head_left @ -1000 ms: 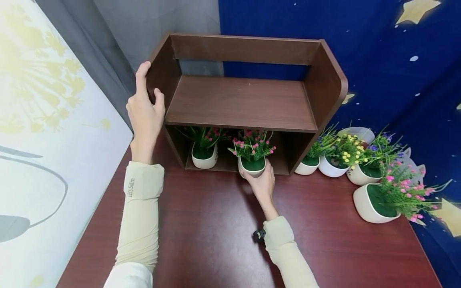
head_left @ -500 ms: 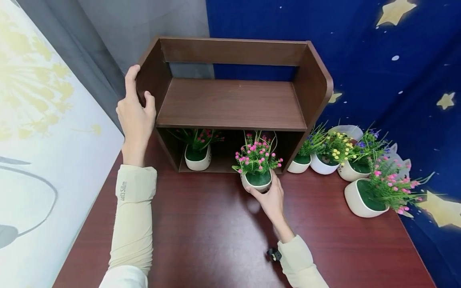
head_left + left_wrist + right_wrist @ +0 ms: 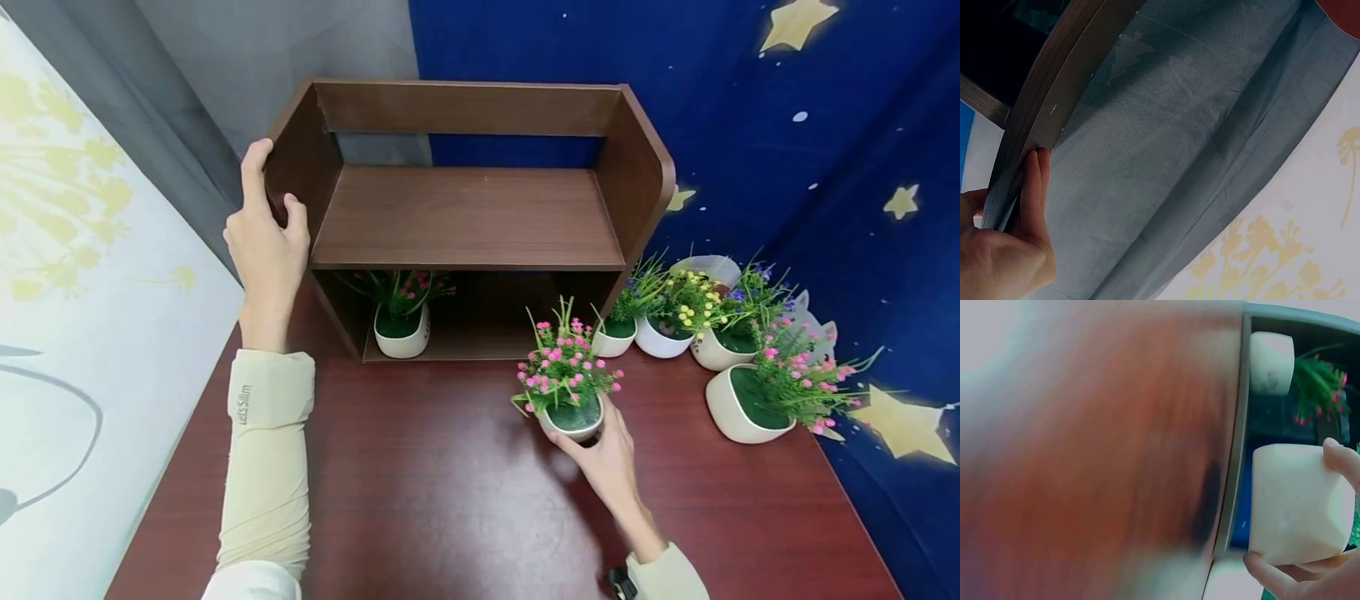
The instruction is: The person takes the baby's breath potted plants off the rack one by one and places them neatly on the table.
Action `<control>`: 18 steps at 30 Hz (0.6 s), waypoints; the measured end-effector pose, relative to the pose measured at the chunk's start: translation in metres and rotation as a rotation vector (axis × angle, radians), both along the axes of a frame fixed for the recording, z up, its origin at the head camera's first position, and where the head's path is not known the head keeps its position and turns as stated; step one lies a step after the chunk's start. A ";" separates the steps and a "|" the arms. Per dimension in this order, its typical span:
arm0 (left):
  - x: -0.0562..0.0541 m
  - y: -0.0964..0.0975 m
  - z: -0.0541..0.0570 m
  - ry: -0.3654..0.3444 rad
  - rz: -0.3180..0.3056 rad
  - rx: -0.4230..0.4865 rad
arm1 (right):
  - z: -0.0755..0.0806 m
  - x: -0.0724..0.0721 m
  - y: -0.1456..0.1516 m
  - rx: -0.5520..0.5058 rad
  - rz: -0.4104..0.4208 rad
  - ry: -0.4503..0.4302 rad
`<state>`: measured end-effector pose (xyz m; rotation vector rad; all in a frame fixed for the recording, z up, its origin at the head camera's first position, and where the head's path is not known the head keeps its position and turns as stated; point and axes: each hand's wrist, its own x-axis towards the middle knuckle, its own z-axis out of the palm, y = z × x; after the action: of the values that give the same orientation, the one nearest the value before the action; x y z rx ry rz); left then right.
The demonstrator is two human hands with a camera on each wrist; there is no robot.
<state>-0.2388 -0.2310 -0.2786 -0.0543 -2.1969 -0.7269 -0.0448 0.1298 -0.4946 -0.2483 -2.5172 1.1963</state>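
My right hand (image 3: 611, 467) holds a potted plant (image 3: 566, 371) with pink flowers by its white pot, thumb and fingers on opposite sides. It is in front of the right part of a brown wooden shelf (image 3: 472, 217), over the table. In the right wrist view the white pot (image 3: 1297, 506) is seen from beneath, lifted. At the shelf's left side panel, my left hand (image 3: 264, 250) grips the edge. The left wrist view shows the fingers (image 3: 1034, 194) on the panel's outer face, while the thumb is partly hidden. Another potted plant (image 3: 402, 332) stands in the lower compartment at left.
Right of the shelf, several potted plants stand close together, among them one with yellow flowers (image 3: 663, 333) and one with pink flowers (image 3: 750, 408) nearest the right edge of the dark red table (image 3: 435, 492). A blue star-patterned curtain (image 3: 750, 150) hangs behind.
My right hand has drawn the pink-flowered potted plant out of the lower compartment, toward me and to the right. The left hand keeps its grip on the side panel. The head view has shifted slightly.
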 end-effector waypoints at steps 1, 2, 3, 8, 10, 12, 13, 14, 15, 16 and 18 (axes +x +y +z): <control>0.002 0.000 0.001 0.003 -0.001 0.002 | 0.000 0.003 0.006 0.012 -0.012 0.001; 0.003 0.000 0.003 0.004 0.001 0.003 | -0.001 0.006 0.012 0.019 -0.024 -0.005; 0.004 0.000 0.004 0.008 0.001 0.002 | 0.000 0.008 0.018 0.021 -0.038 -0.012; 0.004 0.001 0.006 0.016 0.004 -0.002 | -0.002 0.012 0.047 -0.001 -0.125 -0.079; 0.004 0.002 0.005 0.016 0.001 -0.003 | -0.003 0.014 0.058 -0.004 -0.163 -0.097; 0.003 0.002 0.004 0.016 -0.003 -0.004 | -0.004 0.015 0.070 -0.002 -0.196 -0.102; 0.003 0.003 0.003 0.016 -0.004 -0.003 | -0.005 0.015 0.076 0.004 -0.209 -0.100; 0.003 0.003 0.003 0.016 -0.004 -0.003 | -0.006 0.015 0.082 0.014 -0.222 -0.099; 0.003 0.003 0.003 0.017 -0.002 -0.002 | -0.006 0.015 0.087 0.024 -0.233 -0.096; 0.003 0.003 0.003 0.017 -0.001 -0.001 | -0.007 0.014 0.093 0.030 -0.243 -0.092; 0.004 0.003 0.003 0.017 0.004 0.003 | -0.009 0.013 0.103 0.038 -0.259 -0.086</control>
<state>-0.2352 -0.2275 -0.2757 -0.0541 -2.1796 -0.7251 -0.0317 0.2332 -0.5034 -0.6074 -2.4825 1.0543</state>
